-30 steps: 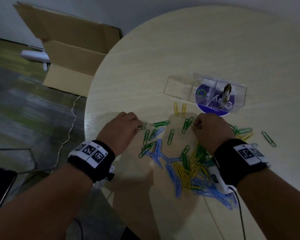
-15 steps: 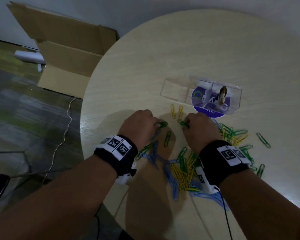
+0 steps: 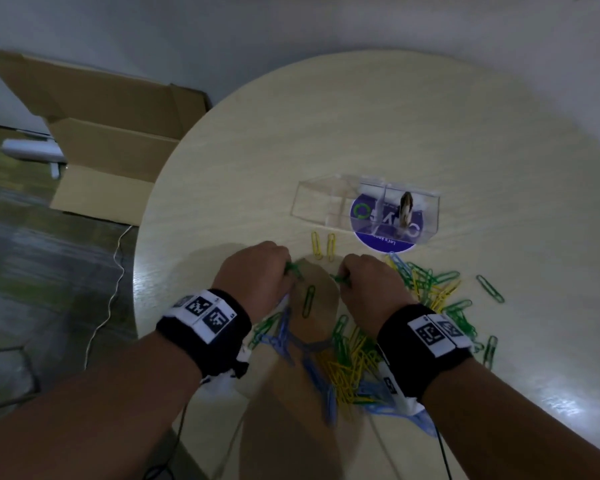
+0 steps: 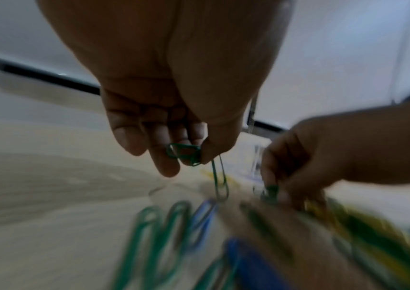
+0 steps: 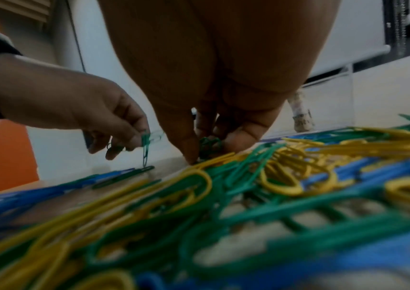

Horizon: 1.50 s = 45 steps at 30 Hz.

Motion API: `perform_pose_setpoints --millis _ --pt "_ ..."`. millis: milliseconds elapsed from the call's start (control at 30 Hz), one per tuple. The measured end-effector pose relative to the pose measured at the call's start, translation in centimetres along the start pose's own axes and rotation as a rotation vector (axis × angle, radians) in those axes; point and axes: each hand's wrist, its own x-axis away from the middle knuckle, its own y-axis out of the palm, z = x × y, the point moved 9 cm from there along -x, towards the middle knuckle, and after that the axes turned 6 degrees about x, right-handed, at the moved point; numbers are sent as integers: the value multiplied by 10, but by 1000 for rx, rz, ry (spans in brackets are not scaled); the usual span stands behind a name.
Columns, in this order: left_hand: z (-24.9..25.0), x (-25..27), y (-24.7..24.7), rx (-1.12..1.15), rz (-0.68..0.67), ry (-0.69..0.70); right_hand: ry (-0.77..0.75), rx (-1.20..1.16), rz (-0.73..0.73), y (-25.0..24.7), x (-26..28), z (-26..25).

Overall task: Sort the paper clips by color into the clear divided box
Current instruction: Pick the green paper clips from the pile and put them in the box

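Green, yellow and blue paper clips [image 3: 350, 355] lie in a loose pile on the round table [image 3: 413, 126], under and between my wrists. My left hand [image 3: 257, 275] pinches green clips [image 4: 186, 155] between thumb and fingers, and one hangs down from them. My right hand [image 3: 368, 282] pinches a bunch of green clips [image 5: 209, 145] just above the pile. The clear divided box [image 3: 329, 202] stands beyond both hands on a blue round sticker; a small dark object stands in its right compartment. Two yellow clips [image 3: 323, 244] lie just in front of the box.
A single green clip [image 3: 308, 301] lies between my hands, and more green clips [image 3: 489, 289] are scattered to the right. An open cardboard box [image 3: 111, 133] stands on the floor left of the table. A thin white cable [image 3: 115, 268] hangs by the table's left edge.
Both hands have drawn closer together and lifted slightly, each now with green clips pinched. The head view has shifted, so the table sits lower and more to the right.
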Motion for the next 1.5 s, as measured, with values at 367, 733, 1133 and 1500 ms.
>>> perform_pose_setpoints --millis 367,733,1133,1500 --pt "40 -71 -74 535 331 -92 151 -313 310 -84 0 47" --pt "23 -44 -68 516 421 -52 221 -320 385 -106 -16 55" --pt "6 134 71 19 -4 80 -127 176 -49 47 90 4" --pt "-40 117 13 135 398 -174 -123 49 232 0 65 -4"
